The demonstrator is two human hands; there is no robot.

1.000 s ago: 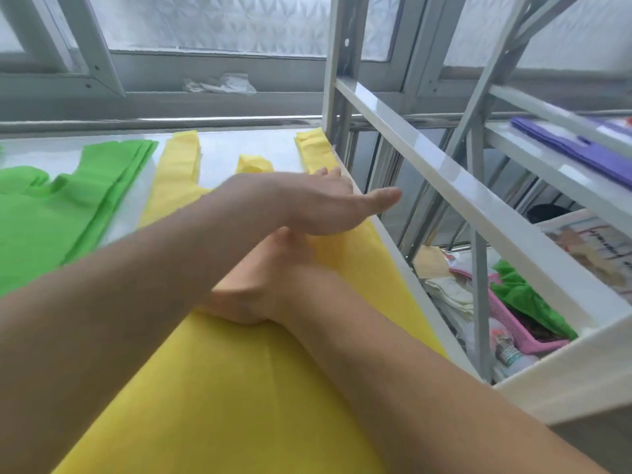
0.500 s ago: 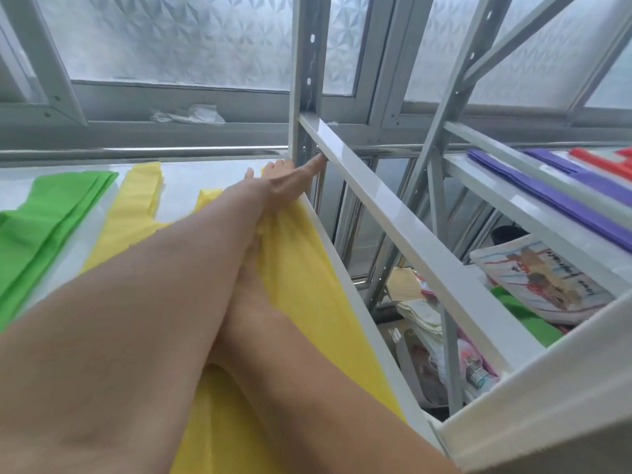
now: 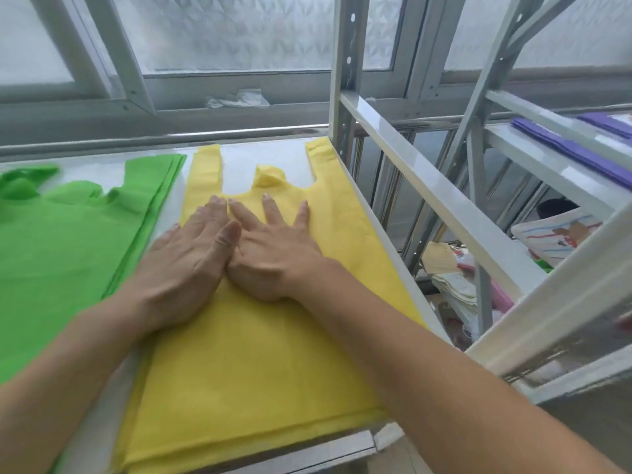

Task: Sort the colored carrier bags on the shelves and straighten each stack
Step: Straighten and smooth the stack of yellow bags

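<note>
Now both hands are pressing flat, fingers straight, on the yellow stack lying on the shelf: left hand touching right hand, probably smoothing it; green stack is lying just beside.

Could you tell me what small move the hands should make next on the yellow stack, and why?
Probably sweep both palms apart toward the sides. The left hand and right hand lie flat, side by side, on the middle of the yellow bag stack, whose layers fan out unevenly at the near edge.
</note>
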